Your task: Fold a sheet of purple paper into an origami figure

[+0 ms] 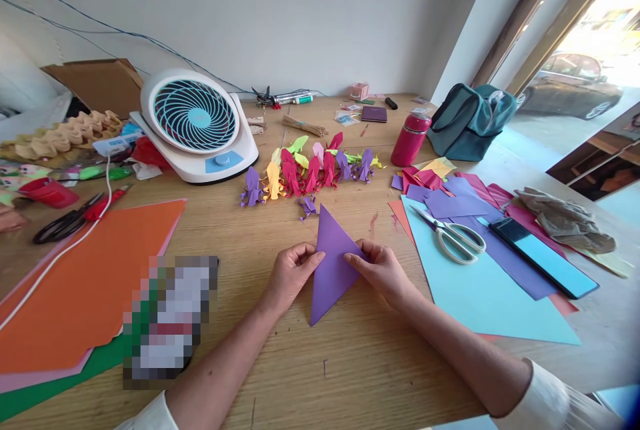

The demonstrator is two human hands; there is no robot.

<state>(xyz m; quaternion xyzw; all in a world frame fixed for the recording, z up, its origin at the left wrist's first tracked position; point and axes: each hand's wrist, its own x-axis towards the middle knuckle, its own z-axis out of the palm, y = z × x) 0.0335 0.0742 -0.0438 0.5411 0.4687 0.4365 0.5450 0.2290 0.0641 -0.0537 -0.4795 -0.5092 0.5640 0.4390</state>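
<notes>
A purple paper folded into a long triangle (pixel 331 263) lies on the wooden table (pixel 350 357), one tip pointing away from me. My left hand (pixel 291 275) pinches its left edge with curled fingers. My right hand (pixel 381 270) presses and grips its right edge, fingers bent. Beyond the triangle stands a row of small folded paper figures (pixel 310 173) in purple, orange, red, pink and green.
Scissors (pixel 453 237) lie on a light blue sheet (pixel 480 297) with purple and pink sheets and a phone (pixel 543 255) at right. A white fan (pixel 196 125), red bottle (pixel 410 140) and teal bag (pixel 470 120) stand behind. Orange and green sheets (pixel 85 283) cover the left.
</notes>
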